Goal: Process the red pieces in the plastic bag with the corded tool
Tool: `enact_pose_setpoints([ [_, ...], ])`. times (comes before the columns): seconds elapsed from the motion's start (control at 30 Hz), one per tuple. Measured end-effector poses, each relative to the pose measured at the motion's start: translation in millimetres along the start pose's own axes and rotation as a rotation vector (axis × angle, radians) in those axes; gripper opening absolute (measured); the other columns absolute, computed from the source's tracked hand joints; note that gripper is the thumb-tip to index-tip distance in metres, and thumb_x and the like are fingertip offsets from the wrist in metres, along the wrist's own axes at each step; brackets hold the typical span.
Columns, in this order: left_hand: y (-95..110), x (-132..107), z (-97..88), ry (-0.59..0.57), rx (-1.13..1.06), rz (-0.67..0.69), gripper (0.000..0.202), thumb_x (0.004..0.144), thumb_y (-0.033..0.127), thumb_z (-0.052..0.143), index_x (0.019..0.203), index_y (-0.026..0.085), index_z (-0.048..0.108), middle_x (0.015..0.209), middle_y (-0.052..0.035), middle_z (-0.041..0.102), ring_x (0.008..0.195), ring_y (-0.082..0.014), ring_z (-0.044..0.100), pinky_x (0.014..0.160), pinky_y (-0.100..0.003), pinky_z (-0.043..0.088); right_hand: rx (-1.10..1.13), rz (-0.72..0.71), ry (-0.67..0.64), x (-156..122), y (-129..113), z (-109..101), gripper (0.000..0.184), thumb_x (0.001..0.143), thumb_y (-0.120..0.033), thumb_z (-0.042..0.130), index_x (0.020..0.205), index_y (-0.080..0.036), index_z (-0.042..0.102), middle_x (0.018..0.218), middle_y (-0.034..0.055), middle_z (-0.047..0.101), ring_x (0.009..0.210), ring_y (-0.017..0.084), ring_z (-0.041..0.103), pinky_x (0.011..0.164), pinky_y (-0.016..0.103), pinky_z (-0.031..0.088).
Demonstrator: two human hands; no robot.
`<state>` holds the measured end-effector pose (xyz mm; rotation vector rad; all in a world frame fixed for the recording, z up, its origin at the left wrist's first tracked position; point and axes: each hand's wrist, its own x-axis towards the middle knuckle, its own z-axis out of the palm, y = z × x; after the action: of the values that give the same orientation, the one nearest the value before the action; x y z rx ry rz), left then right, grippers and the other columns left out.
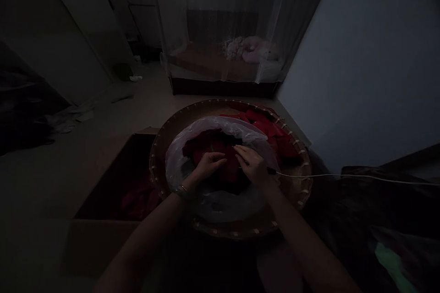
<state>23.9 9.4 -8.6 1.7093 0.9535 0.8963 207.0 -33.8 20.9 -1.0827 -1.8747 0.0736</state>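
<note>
Red pieces [220, 155] are piled in a clear bag [192, 139] at the tray's [161, 137] centre. They are pinched by the left hand [208, 165] and right hand [252, 165], side by side.

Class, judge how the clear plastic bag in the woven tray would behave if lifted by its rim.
The plastic bag looks thin and crumpled, so it is probably floppy and would sag. The red pieces filling it would likely shift. Its glossy film may be slippery.
</note>
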Motion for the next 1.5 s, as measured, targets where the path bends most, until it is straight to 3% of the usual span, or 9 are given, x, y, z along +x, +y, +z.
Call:
enact_pose_setpoints([
  [0.2, 4.9, -4.6, -1.3, 0.091, 0.173, 0.175, 0.022, 0.08, 0.028, 0.059, 0.094, 0.016, 0.07, 0.092, -0.0055, 0.071, 0.081, -0.0189, 0.066, 0.074, -0.026, 0.05, -0.181, 0.126, 0.009, -0.2, -2.9, -2.2, 0.018, 0.084, -0.034, 0.059, 0.078, -0.018, 0.065, 0.086, 0.0089, 0.054, 0.084, 0.022, 0.051, 0.074, 0.035, 0.046],
  [0.33, 3.2, -6.7, -0.5, 0.103, 0.239, 0.242, 0.02, 0.081, 0.026, 0.058, 0.095, 0.019, 0.071, 0.09, -0.0041, 0.072, 0.079, -0.0181, 0.066, 0.072, -0.026, 0.05, -0.252, 0.089, -0.09, -2.6, -4.8, 0.4, 0.021, 0.087, -0.025, 0.052, 0.071, -0.019, 0.063, 0.083, 0.0094, 0.053, 0.085, 0.023, 0.047, 0.076, 0.037, 0.043],
  [0.47, 1.8, -2.9, -1.6, 0.152, 0.185, 0.182, 0.018, 0.078, 0.024, 0.06, 0.092, 0.018, 0.071, 0.09, -0.0041, 0.072, 0.08, -0.0185, 0.066, 0.073, -0.026, 0.05, -0.085, 0.1, -0.145, -2.8, -2.6, 0.9, 0.018, 0.086, -0.021, 0.049, 0.075, -0.019, 0.063, 0.079, 0.0079, 0.059, 0.082, 0.022, 0.052, 0.074, 0.034, 0.043],
  [0.63, 4.0, 3.0, -5.3, 0.232, 0.012, 0.021, 0.021, 0.073, 0.029, 0.065, 0.086, 0.014, 0.072, 0.081, -0.0051, 0.072, 0.073, -0.019, 0.065, 0.065, -0.026, 0.05, 0.15, 0.396, -0.058, -0.7, 1.6, -4.0, 0.017, 0.08, -0.03, 0.055, 0.087, -0.018, 0.065, 0.079, 0.0047, 0.065, 0.073, 0.02, 0.059, 0.067, 0.031, 0.045],
  [0.87, 9.5, 0.1, -3.1, 0.185, -0.148, -0.026, 0.025, 0.071, 0.032, 0.066, 0.088, 0.014, 0.072, 0.079, -0.0047, 0.07, 0.068, -0.0157, 0.063, 0.06, -0.023, 0.05, 0.659, 0.763, -0.199, 0.3, 7.0, 1.6, 0.039, 0.067, -0.047, 0.068, 0.087, -0.013, 0.068, 0.081, 0.0059, 0.068, 0.066, 0.018, 0.061, 0.061, 0.032, 0.052],
  [1.03, 13.9, -0.4, -4.7, 0.099, -0.254, -0.088, 0.033, 0.079, 0.034, 0.057, 0.105, 0.014, 0.066, 0.096, -0.0057, 0.067, 0.078, -0.0158, 0.062, 0.063, -0.024, 0.052, 0.824, 0.793, -0.154, 1.2, 7.5, 0.9, 0.037, 0.064, -0.043, 0.072, 0.088, -0.016, 0.068, 0.088, 0.0038, 0.068, 0.077, 0.017, 0.063, 0.067, 0.03, 0.056],
  [1.17, 17.2, -0.2, -7.4, 0.071, -0.161, -0.006, 0.025, 0.08, 0.03, 0.055, 0.095, 0.015, 0.068, 0.097, -0.0056, 0.067, 0.091, -0.0176, 0.061, 0.081, -0.027, 0.048, 0.997, 0.903, -0.333, 1.6, 1.9, -6.0, 0.038, 0.071, -0.041, 0.07, 0.1, -0.018, 0.065, 0.1, 0.0062, 0.066, 0.09, 0.021, 0.063, 0.065, 0.031, 0.058],
  [1.27, 18.9, -0.2, -7.1, 0.037, -0.156, -0.017, 0.027, 0.081, 0.032, 0.053, 0.097, 0.014, 0.068, 0.096, -0.0058, 0.068, 0.089, -0.0178, 0.061, 0.08, -0.027, 0.047, 1.095, 0.966, -0.413, 2.5, -0.3, -10.7, 0.036, 0.078, -0.042, 0.063, 0.103, -0.017, 0.063, 0.106, 0.0093, 0.065, 0.095, 0.023, 0.062, 0.066, 0.035, 0.059],
  [1.5, 17.9, 2.2, -11.3, 0.191, -0.059, 0.011, 0.033, 0.087, 0.036, 0.046, 0.097, 0.013, 0.067, 0.096, -0.0068, 0.068, 0.088, -0.0193, 0.062, 0.08, -0.029, 0.048, 1.22, 0.89, -0.415, 6.0, -3.0, -13.1, 0.034, 0.088, -0.042, 0.052, 0.11, -0.018, 0.06, 0.122, 0.0098, 0.058, 0.111, 0.022, 0.055, 0.088, 0.044, 0.051],
])
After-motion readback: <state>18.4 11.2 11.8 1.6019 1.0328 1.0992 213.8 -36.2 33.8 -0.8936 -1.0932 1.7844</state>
